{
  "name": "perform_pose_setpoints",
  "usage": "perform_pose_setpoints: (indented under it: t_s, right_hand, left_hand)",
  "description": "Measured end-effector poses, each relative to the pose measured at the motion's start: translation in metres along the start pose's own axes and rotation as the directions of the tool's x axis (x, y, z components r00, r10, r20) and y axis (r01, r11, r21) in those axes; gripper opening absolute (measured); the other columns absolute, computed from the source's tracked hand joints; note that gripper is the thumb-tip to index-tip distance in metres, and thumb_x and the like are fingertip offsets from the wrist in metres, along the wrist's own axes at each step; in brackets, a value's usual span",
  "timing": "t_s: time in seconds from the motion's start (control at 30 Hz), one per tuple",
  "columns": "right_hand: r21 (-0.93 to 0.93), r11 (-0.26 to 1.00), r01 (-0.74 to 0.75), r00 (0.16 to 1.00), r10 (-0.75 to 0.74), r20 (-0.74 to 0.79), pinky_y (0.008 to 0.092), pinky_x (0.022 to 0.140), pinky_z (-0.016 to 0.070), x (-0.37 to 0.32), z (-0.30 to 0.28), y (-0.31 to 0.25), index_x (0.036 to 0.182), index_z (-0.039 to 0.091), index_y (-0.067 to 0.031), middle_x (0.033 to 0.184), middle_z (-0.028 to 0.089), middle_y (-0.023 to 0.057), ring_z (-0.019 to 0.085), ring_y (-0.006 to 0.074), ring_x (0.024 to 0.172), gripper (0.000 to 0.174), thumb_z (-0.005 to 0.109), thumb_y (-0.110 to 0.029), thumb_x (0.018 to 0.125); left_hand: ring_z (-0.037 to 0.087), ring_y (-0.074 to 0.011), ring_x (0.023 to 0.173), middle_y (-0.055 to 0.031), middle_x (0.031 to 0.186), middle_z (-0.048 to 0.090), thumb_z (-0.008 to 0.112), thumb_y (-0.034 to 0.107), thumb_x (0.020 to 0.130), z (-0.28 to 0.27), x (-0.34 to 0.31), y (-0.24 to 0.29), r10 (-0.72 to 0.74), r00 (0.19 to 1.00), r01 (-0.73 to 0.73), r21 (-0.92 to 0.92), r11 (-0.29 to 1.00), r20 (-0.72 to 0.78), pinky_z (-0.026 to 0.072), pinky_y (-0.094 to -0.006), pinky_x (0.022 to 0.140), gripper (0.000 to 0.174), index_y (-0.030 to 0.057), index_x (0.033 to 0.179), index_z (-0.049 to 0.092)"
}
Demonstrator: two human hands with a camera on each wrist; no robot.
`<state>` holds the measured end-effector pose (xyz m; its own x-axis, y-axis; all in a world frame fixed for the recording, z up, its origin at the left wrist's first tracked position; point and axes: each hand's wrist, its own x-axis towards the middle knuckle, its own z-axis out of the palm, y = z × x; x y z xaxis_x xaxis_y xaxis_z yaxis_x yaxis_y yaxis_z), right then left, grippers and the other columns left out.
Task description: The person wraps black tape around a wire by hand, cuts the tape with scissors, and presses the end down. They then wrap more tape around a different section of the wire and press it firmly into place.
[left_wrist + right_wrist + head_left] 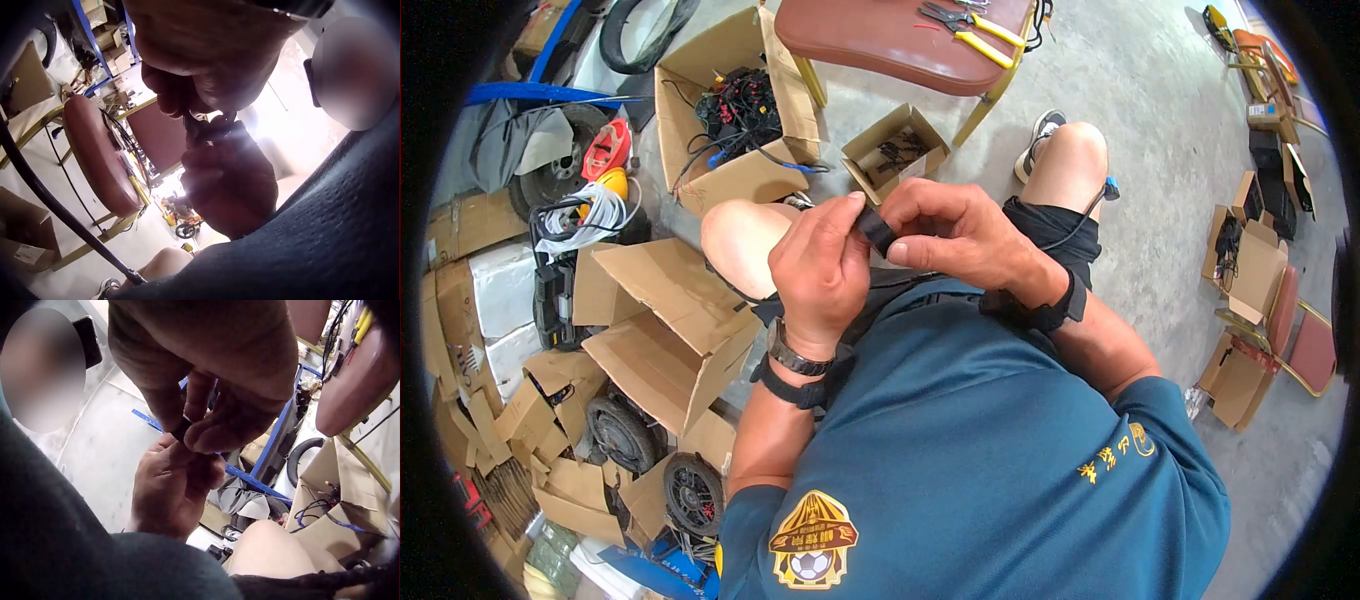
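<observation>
In front of the waist, both hands meet at a small black band (876, 231) that looks like a short strip or the edge of a tape roll. The left hand (820, 265), with a watch at its wrist, pinches one end between thumb and curled fingers. Fingers and thumb of the right hand (965, 238) pinch its other side. In the right wrist view, a dark bit of the band (181, 429) shows between the fingertips. The left wrist view has both hands dark against bright light, and the fingers hide most of the band.
A brown padded chair (880, 45) ahead carries yellow-handled pliers (980, 38) and cables. Beneath it are a small carton (865, 160) and a larger carton (685, 180) of tangled wires. Open boxes (670, 320) and wheels (692, 492) crowd the left; more cartons (1260, 265) stand right.
</observation>
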<state>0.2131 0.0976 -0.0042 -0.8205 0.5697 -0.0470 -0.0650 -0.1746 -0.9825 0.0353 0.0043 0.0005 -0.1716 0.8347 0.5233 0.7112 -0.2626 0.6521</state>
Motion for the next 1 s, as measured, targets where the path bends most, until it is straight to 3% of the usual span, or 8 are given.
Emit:
perform_pose_setpoints:
  t_s: [0.23, 0.4, 0.5, 0.6, 0.7, 0.8, 0.9, 1.0]
  right_hand:
    - [0.132, 0.977, -0.169, 0.985, 0.163, 0.051, 0.0252, 0.063, 0.0470, 0.002, 0.005, -0.007, 0.105, 0.068, 0.0004, 0.080, 0.063, -0.0001, 0.055, 0.0056, 0.073, 0.020, 0.072, -0.017, 0.095]
    - [0.081, 0.989, -0.127, 0.991, 0.124, 0.044, 0.0251, 0.062, 0.0475, 0.001, 0.005, -0.005, 0.105, 0.067, 0.0004, 0.079, 0.063, 0.0001, 0.055, 0.0058, 0.071, 0.019, 0.072, -0.015, 0.095]
    - [0.114, 0.985, -0.132, 0.991, 0.126, 0.054, 0.0253, 0.064, 0.0479, 0.000, 0.004, -0.003, 0.107, 0.067, 0.0001, 0.080, 0.063, 0.0000, 0.056, 0.0058, 0.073, 0.019, 0.073, -0.013, 0.093]
    - [0.049, 0.999, -0.022, 0.999, 0.021, 0.036, 0.0259, 0.067, 0.0482, 0.001, 0.005, 0.000, 0.109, 0.067, -0.0001, 0.082, 0.063, -0.0009, 0.056, 0.0057, 0.076, 0.021, 0.073, -0.010, 0.092]
    - [-0.023, 0.997, 0.067, 0.997, -0.067, 0.028, 0.0263, 0.068, 0.0476, 0.002, 0.004, 0.000, 0.110, 0.067, -0.0007, 0.082, 0.063, -0.0019, 0.055, 0.0058, 0.077, 0.022, 0.073, -0.008, 0.091]
    - [-0.050, 0.998, 0.027, 0.998, -0.024, 0.050, 0.0259, 0.067, 0.0460, 0.000, 0.002, 0.000, 0.109, 0.067, -0.0018, 0.081, 0.061, -0.0024, 0.053, 0.0059, 0.075, 0.020, 0.073, -0.010, 0.092]
    - [0.050, 0.994, -0.100, 0.994, 0.097, 0.056, 0.0253, 0.066, 0.0444, -0.002, 0.000, 0.000, 0.106, 0.068, -0.0026, 0.079, 0.059, -0.0026, 0.051, 0.0058, 0.074, 0.018, 0.073, -0.015, 0.094]
    - [0.102, 0.981, -0.164, 0.985, 0.158, 0.067, 0.0250, 0.065, 0.0438, -0.002, -0.002, -0.001, 0.101, 0.068, -0.0025, 0.078, 0.057, -0.0024, 0.050, 0.0058, 0.075, 0.019, 0.073, -0.020, 0.096]
  left_hand:
    - [0.071, -0.0302, 0.084, -0.0176, 0.094, 0.071, 0.063, -0.015, 0.076, 0.003, 0.000, 0.001, -0.021, 0.999, 0.020, -0.039, 0.999, -0.031, 0.0561, -0.0355, 0.079, 0.036, 0.0001, 0.108, 0.069]
    - [0.070, -0.0278, 0.083, -0.0163, 0.092, 0.070, 0.064, -0.015, 0.078, 0.002, -0.003, 0.001, -0.094, 0.995, 0.094, -0.065, 0.993, -0.009, 0.0552, -0.0334, 0.078, 0.034, -0.0010, 0.109, 0.068]
    - [0.070, -0.0300, 0.072, -0.0153, 0.086, 0.070, 0.066, -0.013, 0.075, 0.005, 0.000, 0.000, -0.059, 0.997, 0.054, -0.072, 0.996, -0.060, 0.0555, -0.0347, 0.065, 0.035, 0.0024, 0.106, 0.069]
    - [0.069, -0.0288, 0.071, -0.0151, 0.085, 0.070, 0.065, -0.012, 0.077, 0.004, 0.002, 0.003, -0.142, 0.988, 0.133, -0.130, 0.983, -0.063, 0.0551, -0.0336, 0.065, 0.035, 0.0022, 0.108, 0.070]
    - [0.069, -0.0285, 0.072, -0.0152, 0.085, 0.070, 0.066, -0.012, 0.077, 0.008, -0.004, 0.002, -0.457, 0.886, 0.446, -0.406, 0.798, 0.076, 0.0549, -0.0339, 0.065, 0.036, 0.0015, 0.111, 0.069]
    - [0.068, -0.0286, 0.070, -0.0149, 0.085, 0.070, 0.068, -0.011, 0.077, 0.007, -0.008, -0.007, -0.194, 0.981, 0.196, -0.106, 0.975, 0.024, 0.0547, -0.0338, 0.064, 0.036, 0.0007, 0.112, 0.068]
    - [0.070, -0.0186, 0.082, -0.0107, 0.092, 0.074, 0.068, -0.010, 0.083, 0.002, -0.002, -0.001, 0.028, 0.999, -0.030, 0.055, 0.998, 0.036, 0.0559, -0.0313, 0.076, 0.033, 0.0005, 0.114, 0.068]
    - [0.070, -0.0200, 0.081, -0.0118, 0.091, 0.073, 0.068, -0.010, 0.082, 0.003, 0.000, 0.001, 0.063, 0.998, -0.064, 0.044, 0.997, 0.019, 0.0558, -0.0317, 0.075, 0.033, 0.0014, 0.114, 0.069]
